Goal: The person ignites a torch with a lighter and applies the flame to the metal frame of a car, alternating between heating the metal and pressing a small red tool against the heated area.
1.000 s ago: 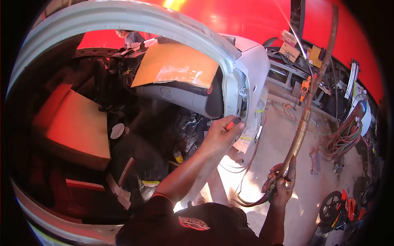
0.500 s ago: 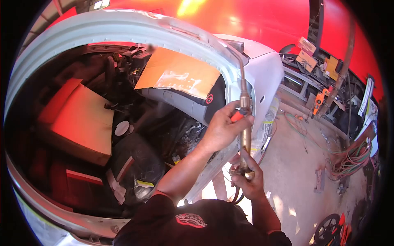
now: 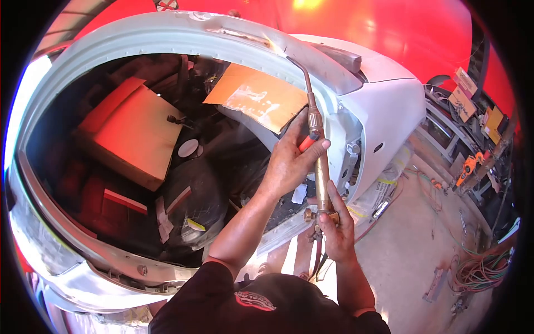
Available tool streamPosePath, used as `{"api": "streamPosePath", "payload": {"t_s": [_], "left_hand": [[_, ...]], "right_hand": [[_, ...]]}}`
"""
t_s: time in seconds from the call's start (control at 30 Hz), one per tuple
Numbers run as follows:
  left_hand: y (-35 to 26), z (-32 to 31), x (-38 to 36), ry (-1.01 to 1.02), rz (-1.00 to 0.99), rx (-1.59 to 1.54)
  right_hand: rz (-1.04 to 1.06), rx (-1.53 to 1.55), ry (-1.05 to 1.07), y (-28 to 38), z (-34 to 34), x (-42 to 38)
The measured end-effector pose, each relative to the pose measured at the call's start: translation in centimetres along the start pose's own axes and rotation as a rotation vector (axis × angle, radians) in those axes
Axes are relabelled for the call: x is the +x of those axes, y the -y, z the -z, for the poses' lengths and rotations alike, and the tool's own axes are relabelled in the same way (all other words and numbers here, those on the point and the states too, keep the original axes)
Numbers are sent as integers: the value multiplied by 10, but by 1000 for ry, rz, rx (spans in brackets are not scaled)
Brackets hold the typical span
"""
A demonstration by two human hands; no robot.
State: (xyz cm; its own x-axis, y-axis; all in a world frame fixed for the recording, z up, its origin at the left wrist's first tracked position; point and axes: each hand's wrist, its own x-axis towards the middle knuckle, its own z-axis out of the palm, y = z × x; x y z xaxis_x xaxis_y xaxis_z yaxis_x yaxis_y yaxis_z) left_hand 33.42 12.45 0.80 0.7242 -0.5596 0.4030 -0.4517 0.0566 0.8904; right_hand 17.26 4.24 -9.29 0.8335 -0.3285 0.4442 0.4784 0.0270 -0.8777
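Note:
A brass gas torch (image 3: 321, 181) stands nearly upright between my hands, its thin bent tip angled toward the pale car body frame (image 3: 150, 30). A small bright glow shows just off the tip, by a scorched strip on the frame. My left hand (image 3: 289, 164) is closed around the torch's upper handle and also pinches a short orange-red stick (image 3: 307, 143) with a dark end against it. Lower down, my right hand (image 3: 340, 236) grips the torch base, thumb and fingers at the brass valve knobs (image 3: 309, 215). Hoses (image 3: 318, 250) hang below.
Inside the car lie a large cardboard box (image 3: 133, 133) and a cardboard sheet (image 3: 258, 97) over the dash. Coiled hoses (image 3: 481, 273) and an orange tool (image 3: 471, 168) are at the right. Red sheeting (image 3: 367, 28) hangs behind the car.
The torch and both hands have shifted left in view, and the view has turned. A glow now shows at the torch tip. My right hand's fingers have straightened somewhat by the valves.

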Motion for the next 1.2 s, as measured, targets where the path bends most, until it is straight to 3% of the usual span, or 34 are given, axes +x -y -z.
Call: {"api": "streamPosePath", "payload": {"t_s": [0.2, 0.53, 0.67, 0.77, 1.2], "left_hand": [[0, -3, -2, 67, 110, 73], [18, 4, 1, -65, -70, 14], [3, 13, -1, -32, 30, 39], [5, 12, -1, -54, -24, 50], [23, 4, 3, -3, -56, 92]], "right_hand": [[85, -127, -16, -7, 12, 5], [60, -158, -5, -6, 4, 12], [-9, -119, -3, 0, -3, 15], [95, -188, -13, -4, -3, 15], [96, -218, -86, -5, -9, 1]]}}
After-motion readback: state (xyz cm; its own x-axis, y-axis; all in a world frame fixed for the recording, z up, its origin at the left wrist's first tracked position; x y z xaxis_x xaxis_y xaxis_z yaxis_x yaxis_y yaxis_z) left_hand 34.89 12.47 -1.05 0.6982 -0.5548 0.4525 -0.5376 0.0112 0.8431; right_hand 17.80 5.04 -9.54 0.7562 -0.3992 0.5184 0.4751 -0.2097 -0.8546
